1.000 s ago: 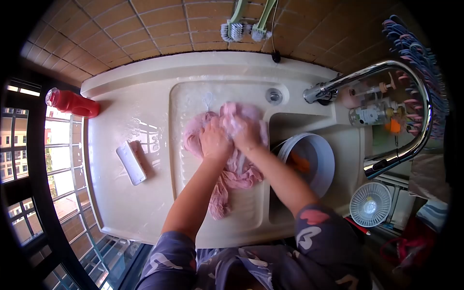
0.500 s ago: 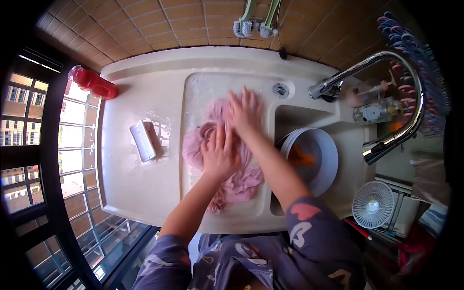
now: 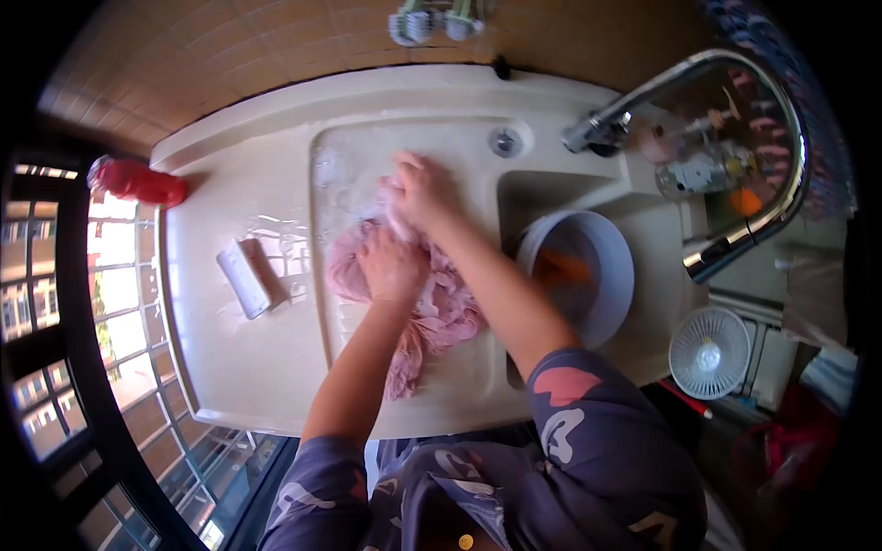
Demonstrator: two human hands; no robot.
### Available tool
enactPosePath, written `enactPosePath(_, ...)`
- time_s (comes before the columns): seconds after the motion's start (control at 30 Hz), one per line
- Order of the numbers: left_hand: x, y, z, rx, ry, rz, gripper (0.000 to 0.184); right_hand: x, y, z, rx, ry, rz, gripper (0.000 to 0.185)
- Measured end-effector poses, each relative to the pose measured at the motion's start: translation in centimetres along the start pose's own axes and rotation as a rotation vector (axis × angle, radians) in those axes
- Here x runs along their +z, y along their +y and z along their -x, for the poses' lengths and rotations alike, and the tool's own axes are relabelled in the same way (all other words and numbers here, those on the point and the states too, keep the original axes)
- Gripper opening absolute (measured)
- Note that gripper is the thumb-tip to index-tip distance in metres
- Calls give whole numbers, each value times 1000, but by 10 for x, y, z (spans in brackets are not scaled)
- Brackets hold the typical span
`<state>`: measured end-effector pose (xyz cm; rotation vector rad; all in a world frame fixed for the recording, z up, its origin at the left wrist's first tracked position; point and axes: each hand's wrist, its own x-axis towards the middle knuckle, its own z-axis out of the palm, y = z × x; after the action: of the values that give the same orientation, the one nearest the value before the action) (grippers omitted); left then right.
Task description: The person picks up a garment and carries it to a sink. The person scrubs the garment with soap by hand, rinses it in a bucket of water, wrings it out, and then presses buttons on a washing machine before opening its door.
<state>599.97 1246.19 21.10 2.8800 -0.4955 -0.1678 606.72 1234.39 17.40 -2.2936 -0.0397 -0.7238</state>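
Note:
A wet pink cloth (image 3: 447,308) lies bunched on the ribbed board of the pale sink counter (image 3: 230,367). My left hand (image 3: 393,264) presses on the cloth's left part, its fingers curled into the fabric. Just above and to the right, my right hand (image 3: 424,195) is closed round a gathered upper part of the same cloth. Suds show on the board around the upper left. Right of the cloth, a white bucket (image 3: 617,275) stands in the basin with water and something orange (image 3: 560,269) inside.
A white tray-like box (image 3: 243,283) and a red bottle (image 3: 138,182) are on the left. A chrome faucet (image 3: 790,138) arches over the right side, near pump bottles (image 3: 698,174). Two brushes (image 3: 410,26) hang on the wall. A small white fan (image 3: 709,354) stands lower right.
My right hand, spread on the cloth half a second ago, has closed and gathered its upper part toward the left. My left hand's fingers have curled in. The whole view has shifted.

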Motion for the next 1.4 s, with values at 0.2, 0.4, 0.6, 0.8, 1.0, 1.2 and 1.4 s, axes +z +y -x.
enactPosePath(0.2, 15, -23, 2, 75, -59, 123, 43, -56, -41, 76, 308, -187, -246, 20)
enactPosePath(0.4, 11, -7, 0, 90, 55, -136, 34, -30, -26, 0, 191, -61, 80, 20)
enactPosePath(0.6, 34, -26, -1, 152, 83, -77, 40, -60, -51, 73, 207, -15, -173, 17)
enactPosePath(0.8, 13, -2, -3, 143, 198, -134, 53, -31, -4, -5, 174, -226, 205, 35)
enactPosePath(1.0, 14, 4, -3, 70, 229, -140, 41, -114, 19, 47, 249, 422, -75, 14)
enactPosePath(1.2, 19, 2, -5, 91, 321, -139, 34, -215, 132, 218, 572, -164, 749, 18)
enactPosePath(1.4, 29, -5, -6, 57, 278, -182, 37, -140, 159, 232, 931, -807, 579, 32)
